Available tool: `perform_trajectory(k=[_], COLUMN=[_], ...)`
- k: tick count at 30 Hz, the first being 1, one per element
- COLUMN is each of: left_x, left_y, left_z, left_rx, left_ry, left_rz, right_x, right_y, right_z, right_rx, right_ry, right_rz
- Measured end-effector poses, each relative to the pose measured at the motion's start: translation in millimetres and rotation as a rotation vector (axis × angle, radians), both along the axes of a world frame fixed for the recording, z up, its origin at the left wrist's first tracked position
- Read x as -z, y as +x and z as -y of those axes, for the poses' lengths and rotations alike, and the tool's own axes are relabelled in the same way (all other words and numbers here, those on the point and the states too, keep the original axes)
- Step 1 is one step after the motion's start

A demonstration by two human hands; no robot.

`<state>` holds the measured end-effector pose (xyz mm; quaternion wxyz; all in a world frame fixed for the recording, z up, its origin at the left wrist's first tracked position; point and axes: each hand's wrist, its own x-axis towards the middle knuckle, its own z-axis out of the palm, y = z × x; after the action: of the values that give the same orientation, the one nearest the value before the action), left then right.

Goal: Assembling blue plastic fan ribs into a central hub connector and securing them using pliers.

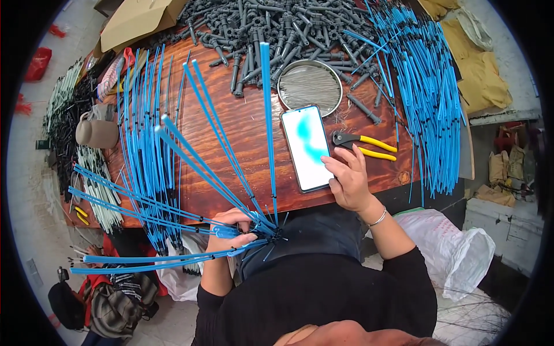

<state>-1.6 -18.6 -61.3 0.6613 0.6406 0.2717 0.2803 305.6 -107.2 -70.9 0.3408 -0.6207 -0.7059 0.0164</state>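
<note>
My left hand is closed around the hub of what looks like an umbrella frame, close to my lap. Its blue ribs fan out in pairs to the left and away from me, over the table edge. Dark joints sit along the ribs. My right hand has its fingers apart, with a fingertip on the lower right of the screen of a smartphone. The phone lies on the wooden table; its screen is mostly white with a blue patch. Pliers with yellow handles rest just beyond my right hand.
A round metal tin of thin wires stands behind the phone. Grey plastic parts are heaped at the back. Bundled blue ribs lie at right and left. A beige jug, pale ribs and a cardboard box are leftward.
</note>
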Motion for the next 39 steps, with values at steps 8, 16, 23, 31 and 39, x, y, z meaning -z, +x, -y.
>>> perform_trajectory(k=[8,16,23,31,39], left_x=[1,2,3,0,9], left_y=[-3,-4,-7,7,-11], left_z=[1,-1,0,1,0], left_rx=[-0.01,-0.037,-0.018,-0.08,-0.044], left_ry=[-0.033,0.065,-0.013,0.12,-0.013], left_rz=[-0.016,-0.014,-0.095,0.052,-0.011], right_x=[4,-9,-9,-40,-146], right_y=[4,6,4,3,-17], right_z=[8,13,23,23,-9], right_rx=[0.063,0.07,-0.116,-0.167,-1.394], right_ry=[0.147,0.114,0.027,0.14,0.153], right_rz=[-0.19,-0.135,0.084,-0.374,-1.194])
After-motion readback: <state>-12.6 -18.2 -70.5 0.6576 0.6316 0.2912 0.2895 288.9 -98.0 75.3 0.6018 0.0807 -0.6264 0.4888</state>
